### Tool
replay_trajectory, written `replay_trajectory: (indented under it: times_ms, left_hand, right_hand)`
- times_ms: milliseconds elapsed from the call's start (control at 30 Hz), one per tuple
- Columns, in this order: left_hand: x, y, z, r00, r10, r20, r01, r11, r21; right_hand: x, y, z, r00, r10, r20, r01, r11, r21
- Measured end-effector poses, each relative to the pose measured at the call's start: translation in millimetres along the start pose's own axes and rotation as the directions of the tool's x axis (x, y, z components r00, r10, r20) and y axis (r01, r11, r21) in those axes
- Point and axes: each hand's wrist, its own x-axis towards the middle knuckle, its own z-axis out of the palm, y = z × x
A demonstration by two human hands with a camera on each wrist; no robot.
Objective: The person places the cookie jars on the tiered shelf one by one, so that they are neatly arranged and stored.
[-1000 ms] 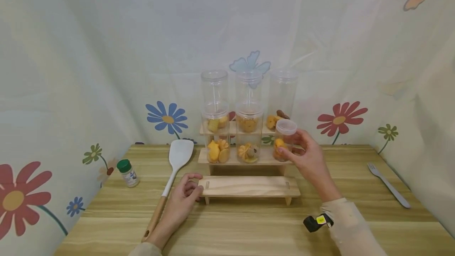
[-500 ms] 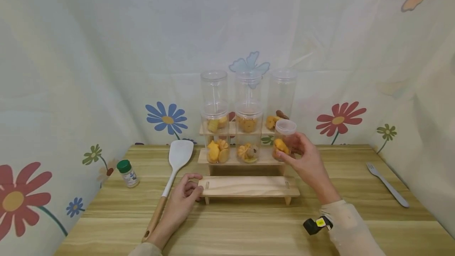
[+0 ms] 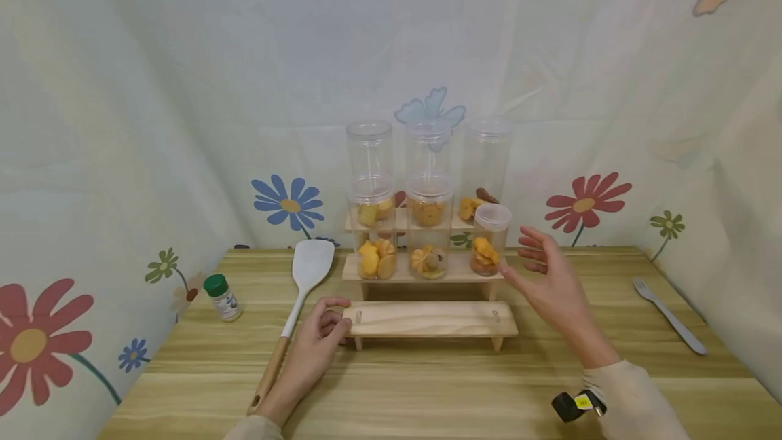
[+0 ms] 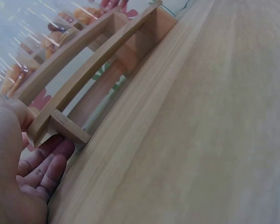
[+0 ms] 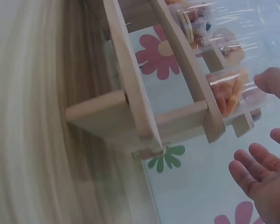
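Note:
A three-tier wooden display stand (image 3: pixel 427 318) stands on the table. My left hand (image 3: pixel 320 331) grips the left end of its lowest step, thumb above and fingers curled at the underside in the left wrist view. On the middle step sit two tall clear jars of cookies and, at the right end, a shorter jar (image 3: pixel 487 253) with a frosted lid and orange snacks inside. Just right of that short jar is my right hand (image 3: pixel 556 284), fingers spread and holding nothing. The top step carries three tall clear jars (image 3: pixel 489 161) with snacks at the bottom.
A white spatula (image 3: pixel 311 265) with a wooden handle lies left of the stand, its handle partly beside my left forearm. Further left stands a green-capped shaker (image 3: pixel 222 299). At the right lies a grey fork (image 3: pixel 668 318). Flowered cloth hangs behind.
My right hand has let go of the short jar and moved away to the right, its fingers spreading. The jar stays on the middle step. My left hand keeps its place.

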Motion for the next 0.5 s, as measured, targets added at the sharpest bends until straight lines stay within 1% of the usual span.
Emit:
replay_trajectory:
  times_ms: [133, 233, 333, 400, 433, 500]
  left_hand:
    - [-0.1, 1.1, -1.7, 1.0, 0.0, -0.001, 0.0, 1.0, -0.002]
    - [-0.8, 0.6, -3.2, 1.0, -0.012, -0.006, 0.012, 1.0, -0.007]
    - [-0.2, -0.2, -4.7, 0.999, -0.031, -0.014, 0.031, 0.999, -0.007]
    - [0.7, 1.1, -5.9, 0.999, -0.033, -0.015, 0.032, 0.999, -0.011]
    - [1.1, 2.3, -6.6, 1.0, -0.023, -0.013, 0.023, 1.0, -0.009]
    - [2.6, 5.7, -8.0, 1.0, 0.008, -0.008, -0.008, 1.0, 0.022]
  right_hand:
    - [-11.8, 3, -8, 0.999, -0.018, -0.031, 0.016, 0.998, -0.062]
    - [-20.7, 7, -12, 0.997, -0.06, -0.039, 0.055, 0.99, -0.131]
    - [-28.6, 9, -13, 0.994, -0.108, -0.012, 0.103, 0.973, -0.205]
    - [-34.3, 9, -13, 0.992, -0.119, 0.036, 0.124, 0.955, -0.269]
    - [-36.9, 9, -12, 0.99, -0.125, 0.06, 0.137, 0.946, -0.293]
    - [-41.9, 8, -11, 0.985, -0.147, 0.096, 0.171, 0.923, -0.345]
